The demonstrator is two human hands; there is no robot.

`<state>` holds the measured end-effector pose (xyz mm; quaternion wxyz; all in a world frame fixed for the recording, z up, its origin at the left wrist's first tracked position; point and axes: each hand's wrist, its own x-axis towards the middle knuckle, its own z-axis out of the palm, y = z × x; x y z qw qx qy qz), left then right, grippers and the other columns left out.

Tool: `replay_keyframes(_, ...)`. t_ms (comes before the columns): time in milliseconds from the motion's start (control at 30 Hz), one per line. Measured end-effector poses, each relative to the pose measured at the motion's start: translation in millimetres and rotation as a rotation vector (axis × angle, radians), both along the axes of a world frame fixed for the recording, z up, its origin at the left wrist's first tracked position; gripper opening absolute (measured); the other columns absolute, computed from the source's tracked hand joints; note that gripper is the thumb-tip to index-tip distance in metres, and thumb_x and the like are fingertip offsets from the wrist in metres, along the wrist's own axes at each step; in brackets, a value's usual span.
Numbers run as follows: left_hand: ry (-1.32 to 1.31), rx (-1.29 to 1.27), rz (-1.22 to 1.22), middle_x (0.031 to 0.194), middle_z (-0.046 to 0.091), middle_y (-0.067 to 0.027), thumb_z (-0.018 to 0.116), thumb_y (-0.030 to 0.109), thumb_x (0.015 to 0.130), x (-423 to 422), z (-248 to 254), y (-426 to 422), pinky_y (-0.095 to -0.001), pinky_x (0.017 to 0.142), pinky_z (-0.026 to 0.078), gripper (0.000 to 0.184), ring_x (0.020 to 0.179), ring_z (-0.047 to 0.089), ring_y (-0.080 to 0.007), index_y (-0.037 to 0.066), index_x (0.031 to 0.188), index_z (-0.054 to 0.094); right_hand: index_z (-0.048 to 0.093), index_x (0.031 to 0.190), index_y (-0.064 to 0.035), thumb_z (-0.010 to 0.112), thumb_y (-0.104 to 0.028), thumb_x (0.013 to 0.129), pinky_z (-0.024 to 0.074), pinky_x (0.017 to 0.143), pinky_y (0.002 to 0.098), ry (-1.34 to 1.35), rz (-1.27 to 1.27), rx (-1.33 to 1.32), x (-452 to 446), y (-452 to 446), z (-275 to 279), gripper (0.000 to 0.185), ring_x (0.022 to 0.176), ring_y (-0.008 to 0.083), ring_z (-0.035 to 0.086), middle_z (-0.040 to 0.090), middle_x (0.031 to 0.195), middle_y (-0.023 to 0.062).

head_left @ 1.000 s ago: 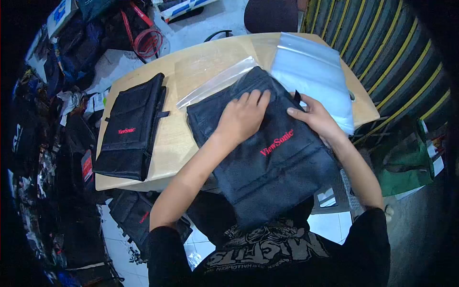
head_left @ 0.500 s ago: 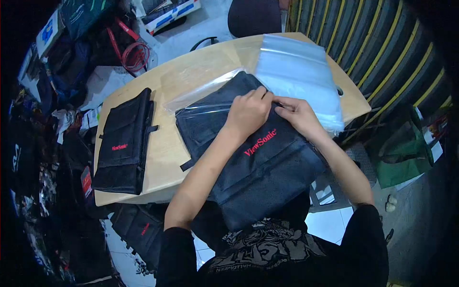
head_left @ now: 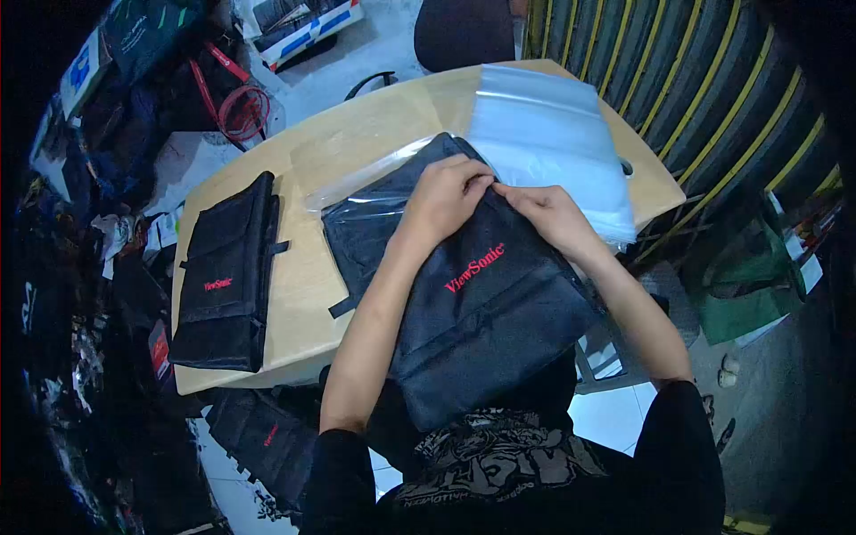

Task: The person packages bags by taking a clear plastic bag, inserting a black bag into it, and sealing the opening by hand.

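Observation:
A black ViewSonic bag (head_left: 481,312) lies over the table's front edge, tilted toward my body. At its upper edge my left hand (head_left: 446,201) is closed, fingers curled in a pinch on the bag's fabric. Close beside it, my right hand (head_left: 544,214) pinches the same edge between thumb and forefinger. Under the bag's upper left part, clear plastic film (head_left: 370,174) sticks out along the far side. A black strap tab (head_left: 341,308) shows at the bag's left.
On the wooden table (head_left: 312,143) another black bag (head_left: 223,276) lies at the left, and a stack of clear plastic sleeves (head_left: 548,134) at the back right. A green bag (head_left: 744,290) stands right of the table; a black bag (head_left: 263,437) is below.
My left hand has moved to the bag's upper edge, and both hands have come together there in pinches. The view has shifted, and the strap tab at the bag's left has come into sight.

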<state>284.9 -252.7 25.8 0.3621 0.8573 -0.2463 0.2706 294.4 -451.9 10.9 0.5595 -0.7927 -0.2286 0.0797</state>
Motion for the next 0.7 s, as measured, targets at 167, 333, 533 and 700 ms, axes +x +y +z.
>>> replay_keyframes(167,-0.138,0.166,0.062,0.078,0.062,-0.0132,0.064,0.01,0.083,-7,-5,-10,-0.0403,0.061,0.051,0.008,0.069,0.063,-0.0317,0.002,0.084,0.066,0.058,0.114,-0.0006,0.075,-0.021,0.079,0.0531,0.073,0.0308,-0.104,-0.289,-0.08,5,13,-8,0.045,0.083,0.0212,0.07,0.071,0.089,0.0172)
replay_keyframes(333,-0.168,0.375,0.094,0.078,0.056,-0.011,0.061,0.013,0.086,-15,-7,-13,-0.0413,0.06,0.051,0.008,0.072,0.063,-0.031,0.005,0.087,0.061,0.059,0.1,-0.0063,0.075,-0.019,0.077,0.0525,0.069,0.0322,-0.151,-0.279,-0.123,3,17,3,0.031,0.076,0.0248,0.071,0.07,0.076,0.0144)
replay_keyframes(533,-0.199,0.662,0.175,0.087,0.057,-0.0064,0.06,0.011,0.081,-31,-8,-1,-0.0362,0.072,0.048,0.023,0.085,0.06,-0.0239,0.007,0.103,0.059,0.062,0.084,-0.0054,0.073,-0.02,0.081,0.0505,0.061,0.0319,-0.205,-0.31,-0.26,9,19,0,0.019,0.067,0.0226,0.069,0.067,0.066,0.0131)
replay_keyframes(700,-0.039,0.68,0.443,0.101,0.058,-0.0112,0.059,0.005,0.076,-75,-18,70,-0.0404,0.079,0.047,0.037,0.096,0.058,-0.0288,0.006,0.113,0.059,0.062,0.082,-0.0061,0.075,-0.024,0.08,0.0478,0.059,0.0285,-0.202,-0.289,-0.289,23,5,-10,0.022,0.061,0.0148,0.064,0.066,0.064,0.0082)
